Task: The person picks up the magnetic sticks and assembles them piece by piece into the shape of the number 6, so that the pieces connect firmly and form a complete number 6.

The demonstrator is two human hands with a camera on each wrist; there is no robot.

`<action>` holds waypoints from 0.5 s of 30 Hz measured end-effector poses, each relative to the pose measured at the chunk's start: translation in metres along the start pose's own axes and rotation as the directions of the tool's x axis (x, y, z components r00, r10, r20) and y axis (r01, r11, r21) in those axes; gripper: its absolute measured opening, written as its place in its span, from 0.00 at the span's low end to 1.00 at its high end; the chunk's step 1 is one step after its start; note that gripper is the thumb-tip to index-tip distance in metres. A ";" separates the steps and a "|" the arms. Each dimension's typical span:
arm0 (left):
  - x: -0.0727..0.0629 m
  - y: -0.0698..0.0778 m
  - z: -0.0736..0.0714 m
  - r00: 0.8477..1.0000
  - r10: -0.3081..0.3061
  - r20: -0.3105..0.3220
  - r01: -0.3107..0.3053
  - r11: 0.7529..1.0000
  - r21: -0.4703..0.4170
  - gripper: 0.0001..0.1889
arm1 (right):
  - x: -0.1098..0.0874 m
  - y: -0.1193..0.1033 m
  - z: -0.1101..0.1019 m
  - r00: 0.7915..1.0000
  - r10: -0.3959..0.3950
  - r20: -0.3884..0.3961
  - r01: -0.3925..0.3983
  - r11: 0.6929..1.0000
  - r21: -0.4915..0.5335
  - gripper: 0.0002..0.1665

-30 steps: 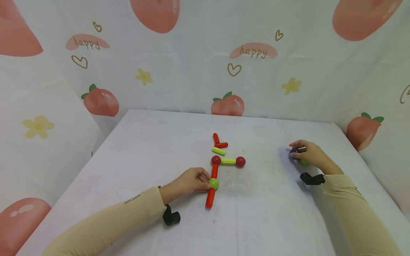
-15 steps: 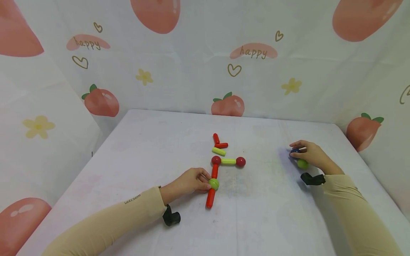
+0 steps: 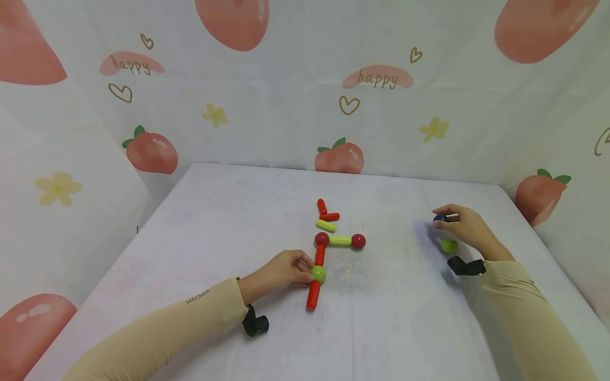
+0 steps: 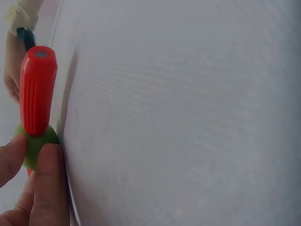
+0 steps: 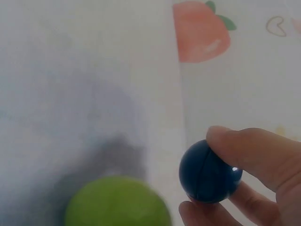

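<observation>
My left hand [image 3: 284, 269] pinches a green ball [image 3: 318, 274] between thumb and fingers. Red rods join that ball on both sides: a near red rod [image 3: 312, 296] and a far red rod [image 3: 320, 255]. The far one leads to a red ball [image 3: 322, 239], from which a yellow-green ribbed rod [image 3: 340, 241] runs right to a second red ball [image 3: 358, 241]. On the right, my right hand [image 3: 464, 225] holds a dark blue ball [image 5: 210, 172] between thumb and fingertips, raised over the table. A loose green ball [image 3: 449, 246] lies below that hand.
Beyond the joined pieces lie a loose yellow-green rod [image 3: 326, 226] and two loose red rods, one upright in view [image 3: 321, 206] and one crosswise [image 3: 330, 217]. A patterned cloth [image 3: 267, 106] hangs behind the white table [image 3: 238, 211]. Black wrist cameras sit under both wrists.
My right hand has lifted the blue ball up from the table and slightly away, and the loose green ball now shows fully below it. The left hand stays on its green ball.
</observation>
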State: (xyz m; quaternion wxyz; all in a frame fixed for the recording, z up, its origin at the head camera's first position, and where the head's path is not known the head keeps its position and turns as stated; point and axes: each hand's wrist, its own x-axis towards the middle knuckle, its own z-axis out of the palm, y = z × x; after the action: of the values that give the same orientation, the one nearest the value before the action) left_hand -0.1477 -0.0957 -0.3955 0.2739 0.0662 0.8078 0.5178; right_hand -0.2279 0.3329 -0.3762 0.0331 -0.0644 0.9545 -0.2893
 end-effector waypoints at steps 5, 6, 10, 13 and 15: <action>0.001 -0.001 0.000 1.000 0.001 0.009 -0.001 1.000 -0.007 0.14 | -0.006 -0.014 -0.005 0.998 -0.012 -0.068 0.014 0.999 0.035 0.28; 0.001 -0.001 0.000 1.000 0.002 0.010 -0.002 1.000 -0.007 0.14 | -0.007 -0.019 -0.006 0.997 -0.015 -0.080 0.018 0.999 0.040 0.28; 0.002 -0.001 0.001 1.000 0.001 0.010 -0.001 1.000 -0.006 0.14 | -0.014 -0.038 -0.007 0.995 -0.019 -0.103 0.028 0.996 0.086 0.28; 0.002 -0.001 0.001 1.000 -0.005 0.005 0.005 1.000 -0.013 0.14 | -0.020 -0.052 -0.004 0.993 -0.040 -0.110 0.057 0.985 0.161 0.26; 0.001 0.000 0.001 1.000 -0.001 0.000 0.001 1.000 -0.011 0.14 | -0.024 -0.061 0.000 0.992 -0.063 -0.113 0.088 0.968 0.237 0.24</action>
State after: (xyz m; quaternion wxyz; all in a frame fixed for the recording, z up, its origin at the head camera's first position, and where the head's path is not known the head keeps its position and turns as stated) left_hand -0.1483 -0.0946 -0.3967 0.2748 0.0642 0.8048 0.5222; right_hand -0.1983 0.2862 -0.3419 -0.0202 -0.0810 0.9096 -0.4071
